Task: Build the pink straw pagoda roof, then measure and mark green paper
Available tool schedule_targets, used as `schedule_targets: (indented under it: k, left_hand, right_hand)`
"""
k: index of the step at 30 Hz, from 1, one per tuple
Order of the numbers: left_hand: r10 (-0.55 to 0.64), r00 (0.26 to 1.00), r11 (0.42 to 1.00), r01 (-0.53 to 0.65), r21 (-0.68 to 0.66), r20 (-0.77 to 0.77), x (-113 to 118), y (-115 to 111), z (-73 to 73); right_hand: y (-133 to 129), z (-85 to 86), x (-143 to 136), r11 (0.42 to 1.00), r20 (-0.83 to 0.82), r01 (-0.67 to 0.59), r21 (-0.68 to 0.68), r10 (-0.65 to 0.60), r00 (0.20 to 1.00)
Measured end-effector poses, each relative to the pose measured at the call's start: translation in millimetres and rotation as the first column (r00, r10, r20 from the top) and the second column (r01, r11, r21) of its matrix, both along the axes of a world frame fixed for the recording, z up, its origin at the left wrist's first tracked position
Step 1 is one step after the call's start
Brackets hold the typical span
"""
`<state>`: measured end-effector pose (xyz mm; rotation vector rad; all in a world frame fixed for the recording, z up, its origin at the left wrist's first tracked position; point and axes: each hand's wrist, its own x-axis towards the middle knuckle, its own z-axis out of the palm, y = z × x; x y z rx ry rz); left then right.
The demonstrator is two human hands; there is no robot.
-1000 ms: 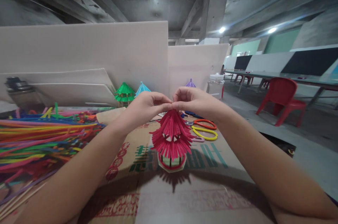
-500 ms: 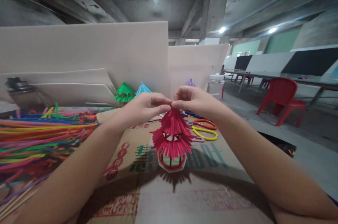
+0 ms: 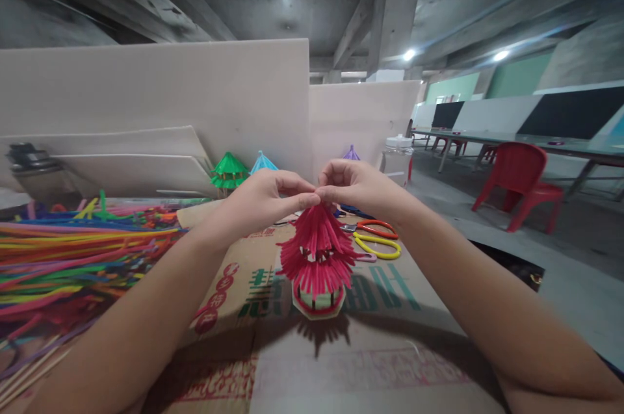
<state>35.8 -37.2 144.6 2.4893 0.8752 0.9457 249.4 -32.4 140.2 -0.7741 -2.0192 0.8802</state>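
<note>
A small red pavilion model with two fringed roof tiers and an octagonal base stands upright on the printed cardboard. My left hand pinches the tip of its roof from the left. From the right, my right hand pinches the same tip, thumb and forefinger touching the left fingertips. The peak itself is hidden between the fingers. Right of the model lie scissors with orange and yellow handles.
Colourful fuzzy sticks spread over the left side. Behind stand a green pavilion, a blue one, a purple-topped one, a dark-lidded jar and a clear jar. A red chair is beyond at right.
The red model's roof tiers have turned or tilted slightly under my fingers. Both hands keep nearly the same place at the peak.
</note>
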Motion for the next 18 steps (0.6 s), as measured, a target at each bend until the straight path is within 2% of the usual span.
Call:
schedule_targets:
  k: [7, 18]
  left_hand:
    - [-0.028, 0.999, 0.995, 0.03, -0.09, 0.026, -1.9, 5.7, -0.3]
    - [-0.069, 0.995, 0.99, 0.077, -0.118, 0.067, -1.7, 3.5, 0.4]
  right_hand:
    - [-0.2, -2.9, -1.0, 1.0, -0.015, -0.023, -0.007, 0.023, 1.0]
    - [-2.6, 2.6, 0.1, 0.994, -0.015, -0.096, -0.042, 0.096, 0.995]
